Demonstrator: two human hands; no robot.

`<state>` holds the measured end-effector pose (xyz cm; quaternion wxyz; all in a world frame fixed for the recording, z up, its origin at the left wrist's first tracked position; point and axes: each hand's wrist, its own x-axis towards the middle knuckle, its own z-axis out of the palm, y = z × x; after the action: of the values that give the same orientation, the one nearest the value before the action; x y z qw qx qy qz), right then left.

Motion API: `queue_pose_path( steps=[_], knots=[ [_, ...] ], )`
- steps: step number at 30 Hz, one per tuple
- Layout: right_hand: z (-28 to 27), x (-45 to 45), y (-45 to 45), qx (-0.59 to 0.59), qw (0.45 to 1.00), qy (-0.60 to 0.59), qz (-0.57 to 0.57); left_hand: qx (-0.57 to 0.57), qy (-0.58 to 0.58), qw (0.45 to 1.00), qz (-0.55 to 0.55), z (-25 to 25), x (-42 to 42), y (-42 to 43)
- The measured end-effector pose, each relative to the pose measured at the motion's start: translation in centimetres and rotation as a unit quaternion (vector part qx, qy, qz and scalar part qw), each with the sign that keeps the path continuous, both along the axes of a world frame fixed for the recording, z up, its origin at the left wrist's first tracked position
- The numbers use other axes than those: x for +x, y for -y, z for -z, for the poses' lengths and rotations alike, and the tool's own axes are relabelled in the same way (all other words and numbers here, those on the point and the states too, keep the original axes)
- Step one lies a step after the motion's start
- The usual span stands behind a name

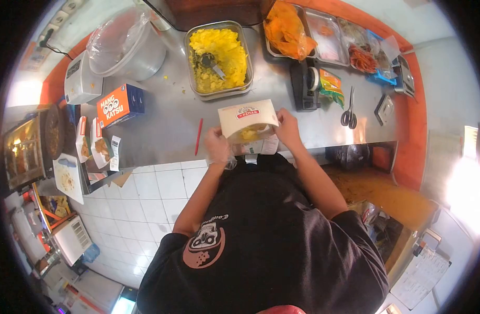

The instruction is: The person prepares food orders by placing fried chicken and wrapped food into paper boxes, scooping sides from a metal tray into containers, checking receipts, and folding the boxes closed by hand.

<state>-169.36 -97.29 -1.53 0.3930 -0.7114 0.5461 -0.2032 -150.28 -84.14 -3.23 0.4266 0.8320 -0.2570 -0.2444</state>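
Both the left hand (217,147) and right hand (287,127) hold the paper box (248,120), yellow food (249,134) already inside, maybe not shut yet.

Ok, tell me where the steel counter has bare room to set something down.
Bare steel counter lies between the orange-and-blue Katsu box and the red pen, and between the right hand and the scissors. It's crowded back right, around the tape dispenser and metal trays.

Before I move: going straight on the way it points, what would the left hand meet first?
The carton, whose near left side the left hand is touching. Beyond it, the metal tray appears next in line, though depth is hard to judge.
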Motion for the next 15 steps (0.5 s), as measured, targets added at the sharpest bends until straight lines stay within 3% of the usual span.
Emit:
queue_pose_path(
  steps=[3, 7, 9, 15],
  knots=[
    [-2.9, -0.5, 1.9, 0.066, 0.997, -0.004, -0.045, 0.031, 0.020, 0.999, 0.015, -1.4, 1.0, 0.2],
    [0.4, -1.4, 2.4, 0.016, 0.996, 0.034, -0.086, 0.028, 0.100, 0.993, 0.056, -1.3, 1.0, 0.0],
    [1.4, -1.5, 1.8, -0.006, 0.992, 0.091, -0.091, 0.035, 0.069, 0.995, 0.056, -0.9, 1.1, 0.1],
    [1.5, -2.0, 1.2, -0.012, 0.991, 0.102, -0.088, 0.004, -0.001, 0.999, 0.048, 1.3, 0.9, -0.3]
  ],
)
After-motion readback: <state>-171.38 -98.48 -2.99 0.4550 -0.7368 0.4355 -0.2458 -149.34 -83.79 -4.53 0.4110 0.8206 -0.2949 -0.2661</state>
